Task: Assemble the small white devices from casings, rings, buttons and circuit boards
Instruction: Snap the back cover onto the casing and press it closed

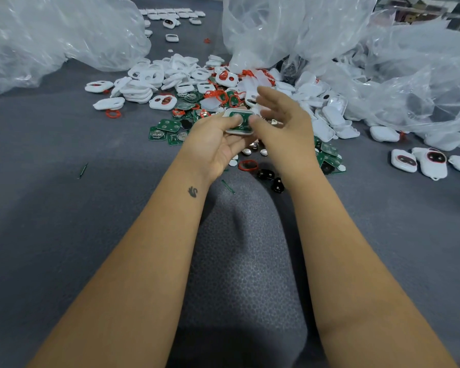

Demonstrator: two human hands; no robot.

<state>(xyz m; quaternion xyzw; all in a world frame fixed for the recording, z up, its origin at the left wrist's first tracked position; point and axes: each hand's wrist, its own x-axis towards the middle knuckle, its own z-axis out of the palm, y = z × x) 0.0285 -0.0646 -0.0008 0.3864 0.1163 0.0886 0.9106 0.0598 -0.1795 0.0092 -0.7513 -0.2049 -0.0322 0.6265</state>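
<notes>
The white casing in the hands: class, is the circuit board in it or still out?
In. The green circuit board lies inside the white casing, its rim showing around it.

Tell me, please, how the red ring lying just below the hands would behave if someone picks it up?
The red ring is thin and lies in an uneven oval, so it is probably soft and floppy. It looks very light. Lying flat on the grey mat, it should hardly roll.

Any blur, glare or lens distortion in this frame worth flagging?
Head view: right hand fingers motion-blurred; left hand and the casing it holds are sharper. Glare on the plastic bags. Wide-angle stretch swells the forearms near the bottom edge. Soft shadow on the grey mat between the arms.
</notes>
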